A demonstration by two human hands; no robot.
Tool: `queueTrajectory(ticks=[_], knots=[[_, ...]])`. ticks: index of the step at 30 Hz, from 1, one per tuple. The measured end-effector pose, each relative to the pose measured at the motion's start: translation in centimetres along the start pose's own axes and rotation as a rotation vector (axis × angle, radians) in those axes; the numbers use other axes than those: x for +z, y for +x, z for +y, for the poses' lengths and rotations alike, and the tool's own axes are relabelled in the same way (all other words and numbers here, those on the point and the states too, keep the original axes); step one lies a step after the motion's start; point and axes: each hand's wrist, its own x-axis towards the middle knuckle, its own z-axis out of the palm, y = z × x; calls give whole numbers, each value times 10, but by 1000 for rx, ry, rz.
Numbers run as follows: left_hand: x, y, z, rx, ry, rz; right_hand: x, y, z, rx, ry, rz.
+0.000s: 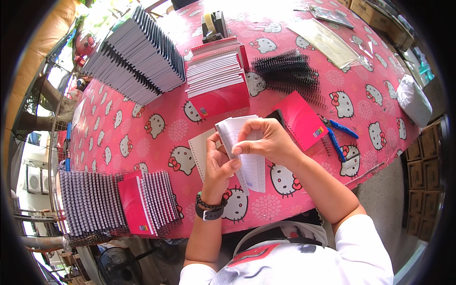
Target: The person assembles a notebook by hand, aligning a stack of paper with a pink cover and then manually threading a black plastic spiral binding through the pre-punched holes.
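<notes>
Pages (247,152), a lined sheaf, sit mid-table, pinched at their top edge by the curled right hand (266,140) and gripped from seven o'clock by the left hand (219,164). Red cover (301,118) lies at two o'clock, pliers (335,135) beyond.

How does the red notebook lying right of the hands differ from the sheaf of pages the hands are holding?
The red notebook lies flat on the table, closed under its red cover; the sheaf of white ruled pages has no cover. No hand touches the notebook, while the left hand and right hand both grip the sheaf. The notebook shows dark coil binding along one edge; no coil shows on the sheaf. Both look about the same page size.
</notes>
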Motion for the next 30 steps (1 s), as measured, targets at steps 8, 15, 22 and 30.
queueTrajectory(ticks=[8, 15, 22, 30], knots=[[-3, 0, -1, -28, -70, -52, 3, 0, 1, -21, -20, 59], [-6, 0, -3, -85, -111, -102, 6, -2, 0, -70, -77, 107], [-7, 0, -6, -89, -88, -115, 6, -2, 0, -80, -102, 111], [-6, 0, -6, -98, -79, -96, 7, -2, 1, -92, -129, 129]])
